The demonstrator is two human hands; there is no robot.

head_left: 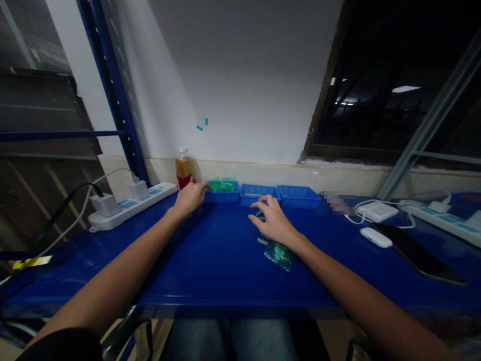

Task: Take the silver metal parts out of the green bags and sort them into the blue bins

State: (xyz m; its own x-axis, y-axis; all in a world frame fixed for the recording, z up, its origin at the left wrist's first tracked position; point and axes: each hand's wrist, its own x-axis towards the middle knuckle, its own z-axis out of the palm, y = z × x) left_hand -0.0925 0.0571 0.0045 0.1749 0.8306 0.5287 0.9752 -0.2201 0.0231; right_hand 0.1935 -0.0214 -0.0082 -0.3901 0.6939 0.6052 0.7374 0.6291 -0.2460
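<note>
While the green packet (278, 256) lies on the blue table (210, 260), a bit right of and below the middle of the frame, a small metal piece (262, 241) sits just beside its top left. The right hand (276, 220) is over them, fingers bent and spread, thumb well away from the first finger — I see nothing held in it. More metal bits (259, 213) peek out under its fingers. The left hand (190, 197) is at the side of the left bin (229, 197), left of the middle, its fingers bent in; I cannot tell if it has hold of anything.

It looks like the work is part way along: one packet and a few metal bits are out, and more things are in the bins. I cannot tell what is inside the packet.

The left bin is heaped with green bags (222, 186). The middle bin (248, 200) has thin pieces in it, and the right bin (300, 203) has a little something — too small to name. A bottle (183, 168) with yellow-brown drink stands behind the left hand. Far right, there is a black phone (417, 253).
</note>
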